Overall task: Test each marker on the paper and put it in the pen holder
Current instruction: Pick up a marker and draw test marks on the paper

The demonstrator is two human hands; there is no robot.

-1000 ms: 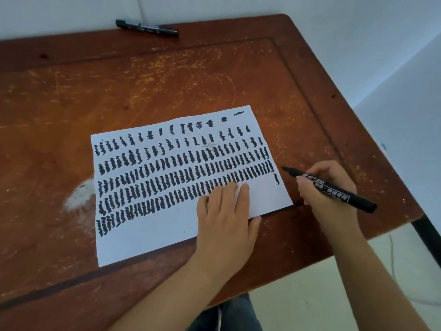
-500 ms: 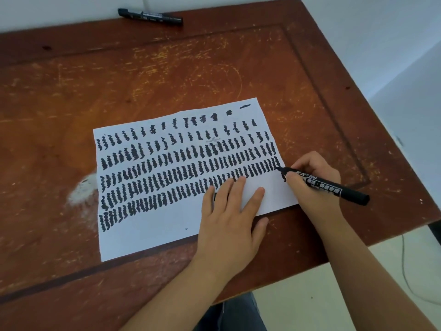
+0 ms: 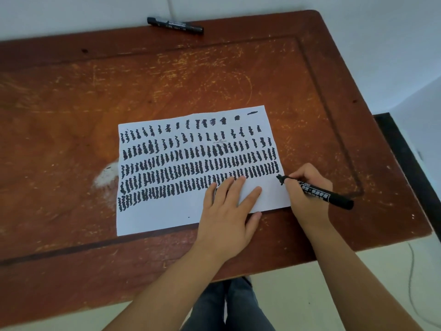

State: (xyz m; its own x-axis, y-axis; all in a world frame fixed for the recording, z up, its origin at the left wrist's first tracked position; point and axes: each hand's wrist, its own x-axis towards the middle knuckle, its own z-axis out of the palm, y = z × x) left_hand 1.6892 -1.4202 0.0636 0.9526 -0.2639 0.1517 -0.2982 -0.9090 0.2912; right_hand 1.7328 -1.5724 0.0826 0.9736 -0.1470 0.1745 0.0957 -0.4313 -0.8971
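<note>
Hands: left [image 3: 228,211] pins paper [image 3: 167,216], right [image 3: 307,187] marks edge.

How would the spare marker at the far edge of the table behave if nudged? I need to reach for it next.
The spare marker looks round and slim, lying flat on its side, so it would probably roll. It sits close to the table's far edge by the wall, which might stop it. It is likely light and stiff, easy to pinch.
</note>
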